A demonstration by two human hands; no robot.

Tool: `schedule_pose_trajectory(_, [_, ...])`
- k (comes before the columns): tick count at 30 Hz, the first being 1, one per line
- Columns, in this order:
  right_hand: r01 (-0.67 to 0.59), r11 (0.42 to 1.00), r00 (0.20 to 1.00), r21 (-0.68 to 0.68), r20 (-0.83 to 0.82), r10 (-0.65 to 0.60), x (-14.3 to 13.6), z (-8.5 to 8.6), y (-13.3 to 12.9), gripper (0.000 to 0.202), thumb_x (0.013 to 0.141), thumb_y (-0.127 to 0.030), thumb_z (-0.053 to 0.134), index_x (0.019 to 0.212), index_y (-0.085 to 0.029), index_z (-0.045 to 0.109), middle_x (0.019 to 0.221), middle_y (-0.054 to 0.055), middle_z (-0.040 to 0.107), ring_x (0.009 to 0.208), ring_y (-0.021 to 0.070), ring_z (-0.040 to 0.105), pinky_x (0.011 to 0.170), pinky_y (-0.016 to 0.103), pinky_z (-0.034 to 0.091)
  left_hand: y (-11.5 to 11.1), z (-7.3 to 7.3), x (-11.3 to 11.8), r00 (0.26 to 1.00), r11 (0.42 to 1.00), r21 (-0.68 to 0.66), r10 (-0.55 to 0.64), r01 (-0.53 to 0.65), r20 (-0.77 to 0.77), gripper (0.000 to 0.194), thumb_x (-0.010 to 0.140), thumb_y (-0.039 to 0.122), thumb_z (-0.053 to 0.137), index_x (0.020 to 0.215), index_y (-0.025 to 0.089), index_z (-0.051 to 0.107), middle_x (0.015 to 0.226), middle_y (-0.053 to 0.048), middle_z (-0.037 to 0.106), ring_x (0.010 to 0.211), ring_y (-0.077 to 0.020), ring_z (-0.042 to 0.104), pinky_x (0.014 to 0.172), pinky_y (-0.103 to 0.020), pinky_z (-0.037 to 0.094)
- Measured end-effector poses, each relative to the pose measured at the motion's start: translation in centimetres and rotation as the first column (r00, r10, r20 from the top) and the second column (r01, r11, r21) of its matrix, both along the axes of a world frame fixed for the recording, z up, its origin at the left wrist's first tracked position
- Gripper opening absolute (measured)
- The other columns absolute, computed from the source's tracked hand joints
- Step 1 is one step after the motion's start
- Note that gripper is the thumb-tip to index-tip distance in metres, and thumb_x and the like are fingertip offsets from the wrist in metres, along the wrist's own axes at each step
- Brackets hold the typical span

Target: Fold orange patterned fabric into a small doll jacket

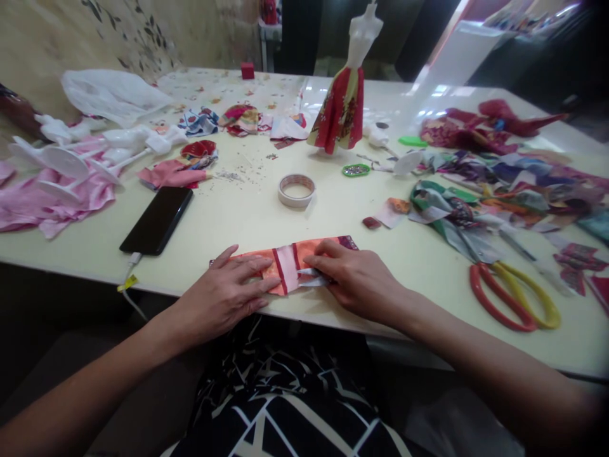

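Note:
An orange cloth strip [287, 270] with dark red lines and a pale pink band lies at the table's front edge. My left hand [228, 289] rests flat on its left part, fingers spread. My right hand [354, 279] is closed over the right part, its fingers pressed together round a whitish pointed piece [311, 277] that reaches toward the pink band. What that piece is, I cannot make out. A roll of tape [296, 190] lies behind the strip.
On the table [247, 216] a phone [157, 220] with a cable lies left. Scissors [514, 295] and cloth scraps [514, 178] are right. A small mannequin [342, 95] in a red skirt stands behind; white stands [71, 158] lie far left.

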State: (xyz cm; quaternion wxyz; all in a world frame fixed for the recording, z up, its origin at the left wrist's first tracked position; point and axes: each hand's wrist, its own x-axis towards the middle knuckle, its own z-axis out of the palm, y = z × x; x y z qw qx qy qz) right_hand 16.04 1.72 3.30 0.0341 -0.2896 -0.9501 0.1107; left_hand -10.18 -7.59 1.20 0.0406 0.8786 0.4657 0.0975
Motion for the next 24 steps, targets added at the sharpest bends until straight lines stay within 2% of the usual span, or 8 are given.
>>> schedule_pose_trajectory(4, [0.017, 0.995, 0.979, -0.1, -0.2, -0.037, 0.3, 0.1, 0.4, 0.039, 0.082, -0.008, 0.052, 0.117, -0.018, 0.066, 0.112, 0.008, 0.062, 0.085, 0.0165, 0.059, 0.066, 0.025, 0.039, 0.0, 0.2, -0.2, 1.0, 0.999, -0.037, -0.014, 0.014, -0.013, 0.042, 0.095, 0.029, 0.055, 0.136, 0.037, 0.053, 0.146, -0.006, 0.051, 0.133, -0.023, 0.049, 0.12, -0.051, 0.014])
schedule_pose_trajectory(8, [0.041, 0.987, 0.92, -0.157, -0.38, -0.099, 1.0, 0.4, 1.3, 0.037, 0.083, -0.006, 0.052, 0.114, -0.017, 0.069, 0.105, 0.007, 0.064, 0.087, 0.0158, 0.06, 0.076, 0.026, 0.044, 0.1, 0.2, -0.3, 1.0, 0.999, -0.036, -0.019, 0.019, -0.007, 0.043, 0.094, 0.027, 0.056, 0.135, 0.037, 0.054, 0.146, -0.006, 0.051, 0.133, -0.0232, 0.049, 0.121, -0.051, 0.009])
schedule_pose_trajectory(11, [0.074, 0.989, 0.904, -0.128, -0.411, -0.12, 1.3, 0.8, 1.7, 0.031, 0.084, -0.006, 0.053, 0.106, -0.016, 0.071, 0.097, 0.006, 0.065, 0.083, 0.0151, 0.059, 0.075, 0.026, 0.043, 0.1, 0.2, -0.3, 1.0, 0.999, -0.045, -0.026, 0.025, -0.017, 0.044, 0.094, 0.026, 0.055, 0.136, 0.037, 0.053, 0.146, -0.006, 0.051, 0.134, -0.0231, 0.048, 0.121, -0.052, 0.007])
schedule_pose_trajectory(15, [0.024, 0.99, 0.943, -0.139, -0.325, -0.069, 1.2, 1.0, 1.7, 0.031, 0.084, -0.007, 0.052, 0.108, -0.016, 0.071, 0.1, 0.006, 0.064, 0.082, 0.015, 0.059, 0.072, 0.025, 0.041, 0.1, 0.7, -0.5, 0.998, 0.998, -0.052, -0.049, 0.047, -0.028, 0.043, 0.095, 0.026, 0.053, 0.137, 0.037, 0.051, 0.148, -0.006, 0.048, 0.135, -0.0228, 0.047, 0.12, -0.054, 0.006])
schedule_pose_trajectory(17, [-0.007, 0.988, 0.958, -0.156, -0.286, -0.038, 0.9, 0.9, 1.6, 0.031, 0.084, -0.007, 0.052, 0.107, -0.016, 0.071, 0.1, 0.007, 0.063, 0.081, 0.0145, 0.058, 0.069, 0.024, 0.039, 0.2, 1.2, -0.3, 0.998, 0.998, -0.031, -0.058, 0.058, 0.002, 0.041, 0.095, 0.027, 0.053, 0.135, 0.034, 0.053, 0.148, -0.007, 0.047, 0.133, -0.0232, 0.048, 0.12, -0.054, 0.008])
schedule_pose_trajectory(20, [0.017, 0.989, 0.968, -0.15, -0.246, -0.054, 0.4, 0.6, 1.4, 0.02, 0.084, -0.008, 0.053, 0.094, -0.014, 0.07, 0.09, 0.005, 0.062, 0.074, 0.0129, 0.055, 0.065, 0.023, 0.035, 0.7, 1.8, 0.5, 0.997, 0.997, 0.044, -0.064, 0.062, 0.047, 0.035, 0.095, 0.025, 0.053, 0.13, 0.029, 0.058, 0.14, -0.007, 0.055, 0.126, -0.0229, 0.052, 0.119, -0.054, 0.017])
schedule_pose_trajectory(22, [0.045, 0.99, 0.974, -0.135, -0.214, -0.073, 0.2, 0.4, 1.2, 0.013, 0.083, -0.009, 0.055, 0.084, -0.014, 0.066, 0.083, 0.004, 0.06, 0.071, 0.0125, 0.053, 0.063, 0.023, 0.033, 1.3, 2.0, 1.6, 0.996, 0.995, 0.089, -0.058, 0.051, 0.074, 0.027, 0.096, 0.024, 0.051, 0.121, 0.024, 0.063, 0.127, -0.008, 0.062, 0.116, -0.0218, 0.057, 0.115, -0.051, 0.029])
schedule_pose_trajectory(24, [0.081, 0.989, 0.975, -0.127, -0.196, -0.105, 0.3, -0.1, 0.8, 0.009, 0.081, -0.009, 0.056, 0.081, -0.015, 0.063, 0.081, 0.003, 0.06, 0.071, 0.0128, 0.052, 0.062, 0.023, 0.031, 2.1, 2.0, 2.9, 0.993, 0.996, 0.091, -0.034, 0.024, 0.111, 0.021, 0.096, 0.027, 0.052, 0.111, 0.021, 0.067, 0.114, -0.008, 0.066, 0.104, -0.0211, 0.06, 0.101, -0.044, 0.043])
